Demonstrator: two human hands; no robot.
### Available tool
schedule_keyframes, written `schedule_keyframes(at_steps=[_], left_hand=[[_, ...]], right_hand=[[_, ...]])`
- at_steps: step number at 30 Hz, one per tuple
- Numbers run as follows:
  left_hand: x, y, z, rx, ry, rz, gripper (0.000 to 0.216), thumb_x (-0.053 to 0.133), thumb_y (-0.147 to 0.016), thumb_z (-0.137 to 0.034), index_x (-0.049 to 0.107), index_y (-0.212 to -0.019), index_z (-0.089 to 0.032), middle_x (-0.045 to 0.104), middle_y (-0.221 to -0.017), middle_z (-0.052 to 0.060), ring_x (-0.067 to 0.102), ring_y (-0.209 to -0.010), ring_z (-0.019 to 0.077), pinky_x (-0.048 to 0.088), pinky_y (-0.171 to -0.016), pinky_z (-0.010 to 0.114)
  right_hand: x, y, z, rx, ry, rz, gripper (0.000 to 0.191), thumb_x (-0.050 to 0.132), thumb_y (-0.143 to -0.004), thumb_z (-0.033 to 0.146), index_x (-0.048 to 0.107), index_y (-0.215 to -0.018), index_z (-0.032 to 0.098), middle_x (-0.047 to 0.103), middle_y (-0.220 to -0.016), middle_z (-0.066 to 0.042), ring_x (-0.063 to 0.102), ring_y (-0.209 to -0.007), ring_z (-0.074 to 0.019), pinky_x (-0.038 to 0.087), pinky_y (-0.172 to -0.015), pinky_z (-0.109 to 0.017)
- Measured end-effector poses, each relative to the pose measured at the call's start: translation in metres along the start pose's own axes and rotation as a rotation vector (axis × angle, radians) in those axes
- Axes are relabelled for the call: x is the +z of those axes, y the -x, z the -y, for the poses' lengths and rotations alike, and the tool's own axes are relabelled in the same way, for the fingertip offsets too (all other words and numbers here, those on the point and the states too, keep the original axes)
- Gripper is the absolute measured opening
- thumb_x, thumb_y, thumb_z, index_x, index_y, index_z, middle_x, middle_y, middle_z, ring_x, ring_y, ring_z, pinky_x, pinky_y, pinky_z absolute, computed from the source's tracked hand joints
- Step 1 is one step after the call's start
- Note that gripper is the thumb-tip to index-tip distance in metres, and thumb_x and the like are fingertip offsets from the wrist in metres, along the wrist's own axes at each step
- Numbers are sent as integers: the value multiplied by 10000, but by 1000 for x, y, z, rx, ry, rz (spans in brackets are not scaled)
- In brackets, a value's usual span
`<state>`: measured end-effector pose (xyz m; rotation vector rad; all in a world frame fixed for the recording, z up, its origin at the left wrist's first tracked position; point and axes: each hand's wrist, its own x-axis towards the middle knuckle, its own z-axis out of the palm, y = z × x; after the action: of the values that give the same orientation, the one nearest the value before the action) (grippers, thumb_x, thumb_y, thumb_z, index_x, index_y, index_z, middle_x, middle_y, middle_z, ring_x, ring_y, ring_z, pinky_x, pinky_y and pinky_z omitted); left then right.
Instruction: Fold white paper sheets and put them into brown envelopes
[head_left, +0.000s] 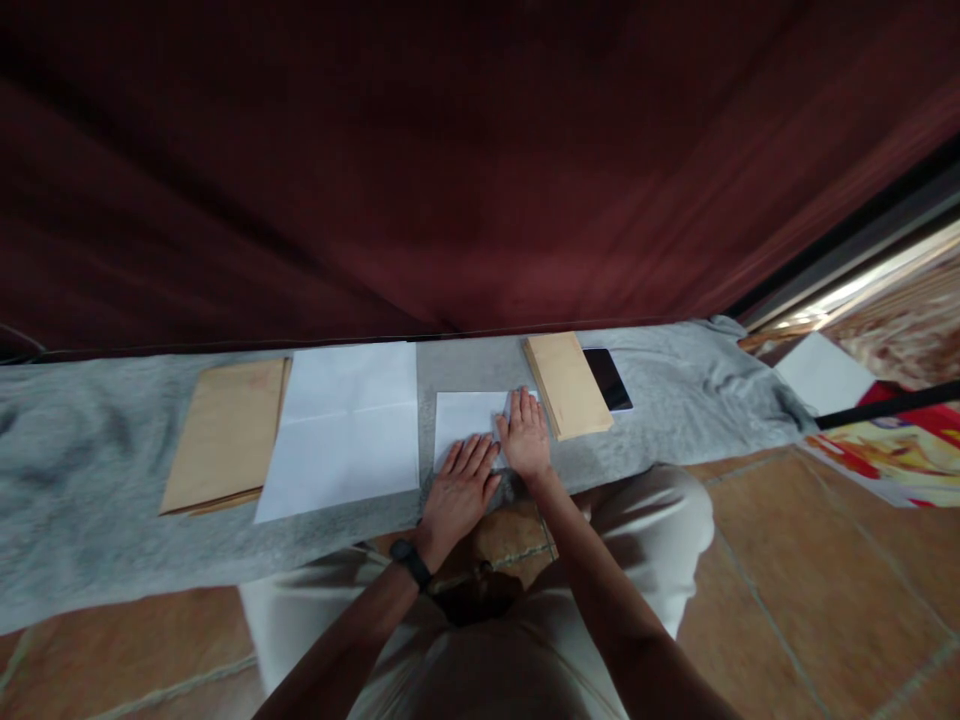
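The left hand [459, 490] lies palm down with its fingers stretched out over the lower edge of a small white paper [463, 412]; it is wrapped around nothing. The right hand [527, 440] is likewise flattened, spread on the paper's right end, its thumb just beside the left fingertips. Both seem to press rather than grip, probably to keep the paper flat and stop it sliding on soft fabric. Whether the paper is folded cannot be told, as the hands cover part of it.

The paper rests on the cloth-covered worktop [97, 470], directly in front of the person, between their knees, where both arms reach it evenly. Just to its left are larger white sheets [349, 425], partly over or against a pile of brown envelopes [225, 430]. Near the right hand sits a stack of smaller brown envelopes [571, 385], set at a slant, with a dark phone [609, 380] partly tucked beside or beneath it. Supplies on either side presumably leave the middle free for handling.

A dark wristband [410, 563] circles the left wrist. Behind the worktop hangs dark red fabric [465, 180]; brown floor tiles [810, 560] show below, and a red-and-yellow printed item [892, 450] lies far right.
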<state>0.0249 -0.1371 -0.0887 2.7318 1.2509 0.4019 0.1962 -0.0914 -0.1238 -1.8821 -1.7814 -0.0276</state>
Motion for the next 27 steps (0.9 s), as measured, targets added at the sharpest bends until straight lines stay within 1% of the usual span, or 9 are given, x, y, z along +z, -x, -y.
schedule_keyframes(at_steps=[3,6,8,10,14,18,23,27], left_hand=[[1,0,0,1,-6,0,502,394,-1045,-386,491,-1496,-187,446,-1588,74,369,-1501,247,263,-1272,491],[1,1,0,-3,-17,-7,498,389,-1047,-386,492,-1497,-196,443,-1590,66,367,-1502,240,259,-1272,481],[2,1,1,-4,-27,-3,503,391,-1047,-384,483,-1505,-197,443,-1590,65,359,-1506,239,254,-1273,482],[2,1,1,-1,-36,11,514,389,-1047,-385,466,-1516,-190,434,-1595,64,342,-1514,233,236,-1279,482],[1,2,0,-11,-57,38,537,392,-1044,-399,445,-1529,-174,386,-1622,65,299,-1533,221,213,-1287,469],[4,5,-3,-79,-81,16,585,404,-1035,-418,405,-1549,-140,361,-1632,97,264,-1546,234,211,-1286,480],[10,12,-12,-189,-115,-19,633,402,-1026,-402,346,-1567,-78,334,-1635,155,232,-1554,267,219,-1273,510],[9,16,-17,-227,-115,-36,615,401,-1024,-379,373,-1549,-60,348,-1627,175,264,-1544,285,246,-1262,518]], right_hand=[[1,1,0,18,4,-8,600,405,-1055,409,398,-1532,46,366,-1588,-278,352,-1495,-370,350,-1179,-602],[-6,9,0,11,48,6,558,416,-1055,381,420,-1530,87,400,-1586,-234,367,-1491,-345,337,-1193,-570],[-14,20,1,-33,76,45,532,415,-1058,366,422,-1539,139,406,-1597,-188,354,-1500,-329,310,-1206,-559],[-22,30,3,-79,98,99,518,418,-1060,354,418,-1548,181,379,-1619,-159,336,-1509,-325,298,-1209,-547],[-32,40,7,-73,116,151,527,429,-1058,335,404,-1561,179,328,-1642,-158,332,-1511,-319,298,-1208,-515],[-31,39,8,-77,108,131,536,427,-1054,328,388,-1570,189,349,-1634,-149,329,-1512,-320,286,-1208,-529],[-28,39,7,-66,115,124,530,413,-1057,341,394,-1566,197,373,-1624,-148,338,-1507,-321,275,-1206,-541],[-28,41,7,-64,117,125,568,440,-1046,402,381,-1571,192,378,-1619,-159,339,-1504,-333,247,-1210,-562]])
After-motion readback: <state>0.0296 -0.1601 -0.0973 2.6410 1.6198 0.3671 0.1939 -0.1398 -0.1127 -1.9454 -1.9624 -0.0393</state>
